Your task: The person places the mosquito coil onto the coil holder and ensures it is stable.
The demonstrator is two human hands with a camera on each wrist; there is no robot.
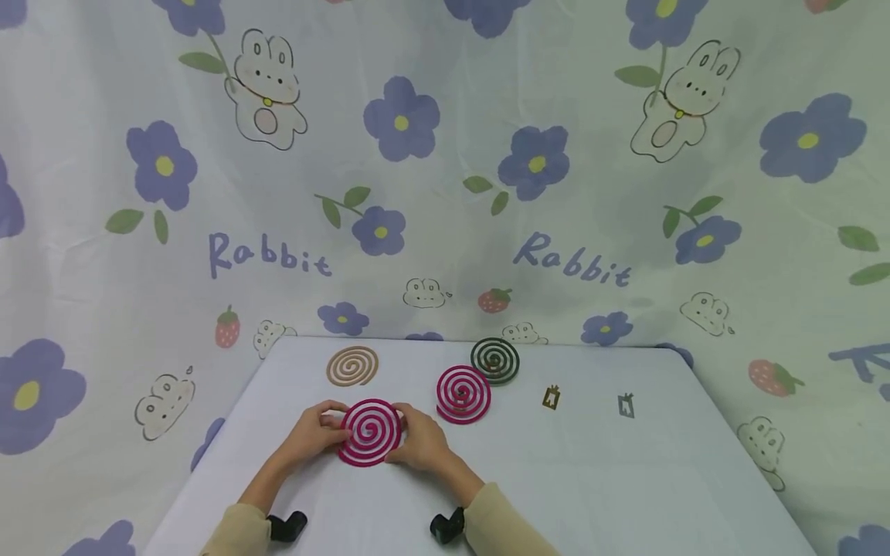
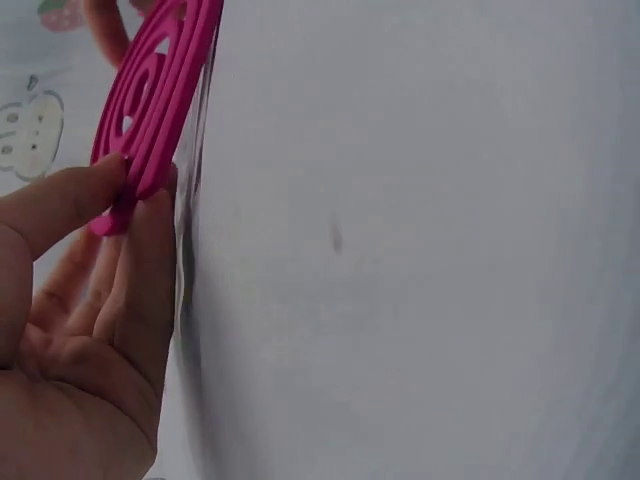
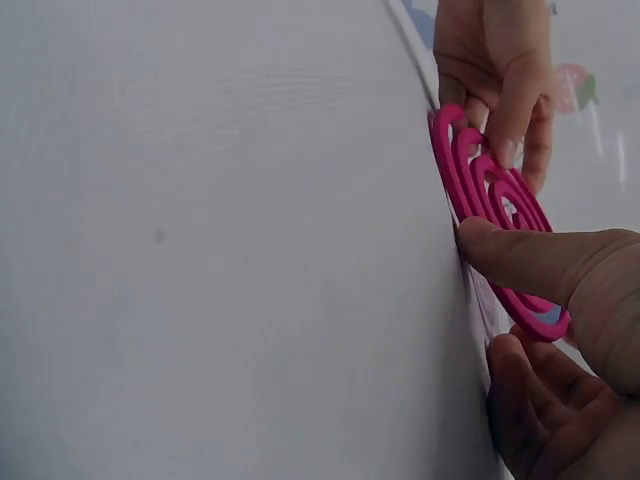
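Note:
A flat pink spiral [image 1: 371, 432] is held between both hands over the front left of the white table. The left hand [image 1: 314, 434] pinches its left edge, thumb on the upper face; in the left wrist view the left hand [image 2: 100, 290] has the pink spiral [image 2: 165, 100] between thumb and fingers. On the other side the right hand [image 1: 422, 442] grips the right edge. The right wrist view shows the right hand [image 3: 560, 330] with its thumb on top of the pink spiral [image 3: 500, 210], which is tilted there.
Behind the hands lie a tan spiral [image 1: 352, 366], another pink spiral [image 1: 463, 394] and a dark green spiral [image 1: 495, 361] close beside it. Farther right on the table [image 1: 626, 479] are a small bronze piece [image 1: 552, 397] and a small grey piece [image 1: 626, 405]. A patterned curtain hangs behind.

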